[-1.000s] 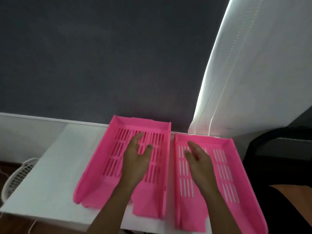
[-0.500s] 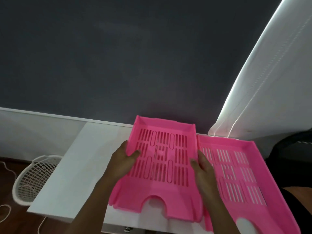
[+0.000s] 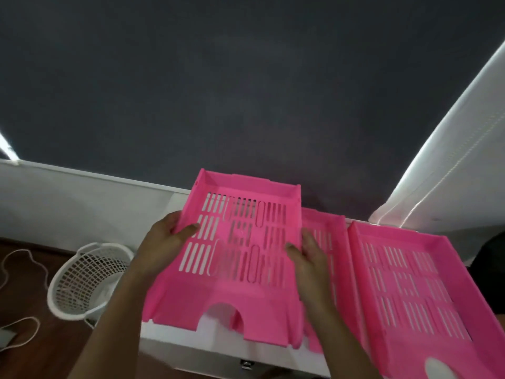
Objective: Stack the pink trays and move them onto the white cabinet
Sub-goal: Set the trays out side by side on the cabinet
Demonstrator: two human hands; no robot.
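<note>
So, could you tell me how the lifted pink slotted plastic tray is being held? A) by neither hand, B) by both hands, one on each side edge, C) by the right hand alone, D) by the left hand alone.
B: the left hand grips the left edge of the lifted pink slotted plastic tray, and the right hand grips its right edge.

"What do the trays sit on?"

"A white cabinet top (image 3: 191, 339). Two pink trays lie flat on it: a middle tray (image 3: 326, 228), mostly covered, and a right tray (image 3: 410, 283) just beside it."

"And the floor?"

"A dark wood floor (image 3: 41, 356) on the left carries a white mesh basket (image 3: 82, 280) and a white cord (image 3: 21, 335)."
</note>
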